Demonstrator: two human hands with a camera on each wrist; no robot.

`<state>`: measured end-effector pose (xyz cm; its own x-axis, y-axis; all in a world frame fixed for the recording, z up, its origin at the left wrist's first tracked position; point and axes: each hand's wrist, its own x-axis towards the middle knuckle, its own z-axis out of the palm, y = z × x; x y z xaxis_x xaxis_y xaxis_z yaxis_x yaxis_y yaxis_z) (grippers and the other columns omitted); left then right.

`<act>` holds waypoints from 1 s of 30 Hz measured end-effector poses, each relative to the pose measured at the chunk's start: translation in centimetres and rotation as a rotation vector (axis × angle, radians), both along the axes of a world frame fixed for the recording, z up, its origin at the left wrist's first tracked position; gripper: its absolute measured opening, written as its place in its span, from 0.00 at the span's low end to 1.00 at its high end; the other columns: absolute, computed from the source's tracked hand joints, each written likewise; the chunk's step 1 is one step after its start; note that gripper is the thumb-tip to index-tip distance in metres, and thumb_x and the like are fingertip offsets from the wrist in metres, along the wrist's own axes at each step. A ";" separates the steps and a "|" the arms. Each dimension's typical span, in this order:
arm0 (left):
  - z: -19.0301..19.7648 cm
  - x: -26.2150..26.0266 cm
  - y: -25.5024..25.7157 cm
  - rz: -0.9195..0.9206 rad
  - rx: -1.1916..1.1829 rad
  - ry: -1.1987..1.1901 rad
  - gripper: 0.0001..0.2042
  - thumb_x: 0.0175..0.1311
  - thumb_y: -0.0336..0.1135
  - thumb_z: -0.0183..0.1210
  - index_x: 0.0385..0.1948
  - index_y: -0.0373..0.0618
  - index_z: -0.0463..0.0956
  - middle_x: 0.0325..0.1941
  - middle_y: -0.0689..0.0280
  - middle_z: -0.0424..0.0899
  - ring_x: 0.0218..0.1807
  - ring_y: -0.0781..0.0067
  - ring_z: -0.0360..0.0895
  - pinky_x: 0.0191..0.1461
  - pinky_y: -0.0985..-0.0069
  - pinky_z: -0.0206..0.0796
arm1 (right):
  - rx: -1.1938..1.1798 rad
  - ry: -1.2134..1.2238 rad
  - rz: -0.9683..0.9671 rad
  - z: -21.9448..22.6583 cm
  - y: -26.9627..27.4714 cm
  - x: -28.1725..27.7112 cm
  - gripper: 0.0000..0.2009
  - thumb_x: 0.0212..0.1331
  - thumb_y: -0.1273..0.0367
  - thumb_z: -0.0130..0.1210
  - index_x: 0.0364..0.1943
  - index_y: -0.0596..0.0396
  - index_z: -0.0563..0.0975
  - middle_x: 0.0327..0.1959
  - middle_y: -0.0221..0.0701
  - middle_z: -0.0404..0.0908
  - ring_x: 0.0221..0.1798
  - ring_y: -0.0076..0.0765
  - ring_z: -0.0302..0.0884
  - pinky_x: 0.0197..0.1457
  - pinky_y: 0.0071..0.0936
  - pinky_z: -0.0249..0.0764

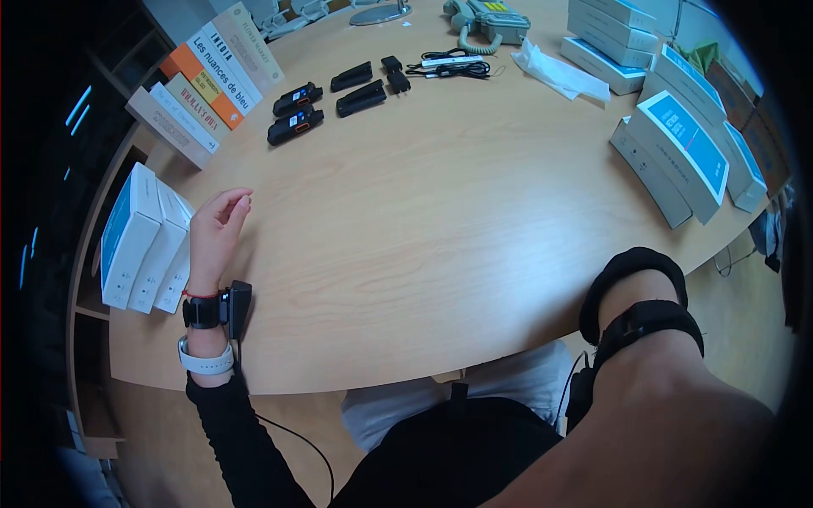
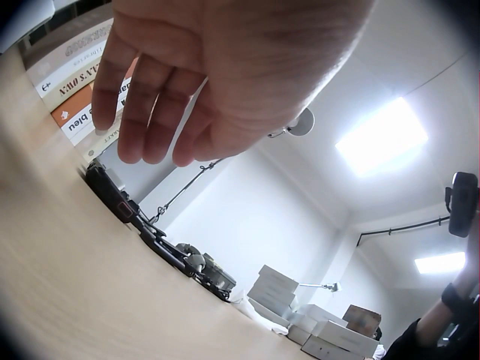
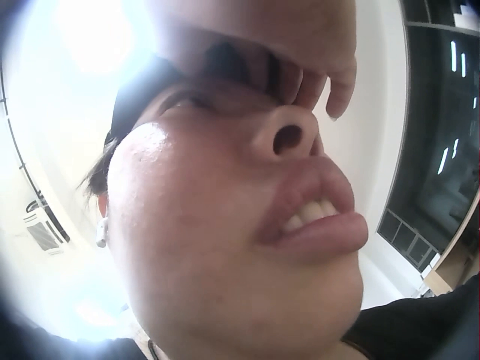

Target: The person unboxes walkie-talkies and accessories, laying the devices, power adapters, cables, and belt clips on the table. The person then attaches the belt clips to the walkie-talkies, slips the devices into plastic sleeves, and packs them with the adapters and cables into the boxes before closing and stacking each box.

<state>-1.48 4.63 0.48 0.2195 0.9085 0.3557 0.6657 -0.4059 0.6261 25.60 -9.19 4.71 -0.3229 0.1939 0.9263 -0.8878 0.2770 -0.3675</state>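
My left hand (image 1: pixel 218 235) is held over the left side of the table, beside the upright white boxes (image 1: pixel 146 233). Its fingers are loosely bent and hold nothing; the left wrist view shows the palm side of this hand (image 2: pixel 202 82) with its fingers hanging down. The right forearm (image 1: pixel 639 356) comes back up toward the head, and the hand itself lies outside the head view. In the right wrist view my right hand (image 3: pixel 274 34) is raised in front of the person's brow and eyes, fingertips beside the nose. Whether those fingers hold anything, I cannot tell.
Books (image 1: pixel 216 72) stand at the back left. Black handheld devices (image 1: pixel 295 125) lie near them, with cables (image 1: pixel 449 66) and a desk telephone (image 1: pixel 491 24) farther back. White paper (image 1: pixel 559 72) lies before stacked boxes (image 1: pixel 614 38); more blue-and-white boxes (image 1: pixel 677 152) lean at the right edge.
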 end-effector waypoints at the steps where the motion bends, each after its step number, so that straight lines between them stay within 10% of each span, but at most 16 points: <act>1: 0.0 0.0 0.0 -0.005 0.006 -0.007 0.09 0.65 0.32 0.53 0.41 0.37 0.77 0.35 0.67 0.79 0.40 0.81 0.75 0.46 0.83 0.67 | 0.001 -0.002 0.003 0.0 0.0 -0.1 0.07 0.54 0.74 0.53 0.35 0.56 0.80 0.37 0.34 0.76 0.41 0.34 0.72 0.43 0.29 0.69; 30: 0.3 0.0 -0.2 0.023 -0.002 0.011 0.09 0.64 0.32 0.54 0.41 0.38 0.77 0.34 0.68 0.79 0.39 0.81 0.75 0.45 0.84 0.66 | 0.089 -0.106 0.157 1.5 1.8 -2.7 0.07 0.55 0.74 0.52 0.35 0.56 0.80 0.35 0.35 0.77 0.39 0.35 0.73 0.43 0.28 0.69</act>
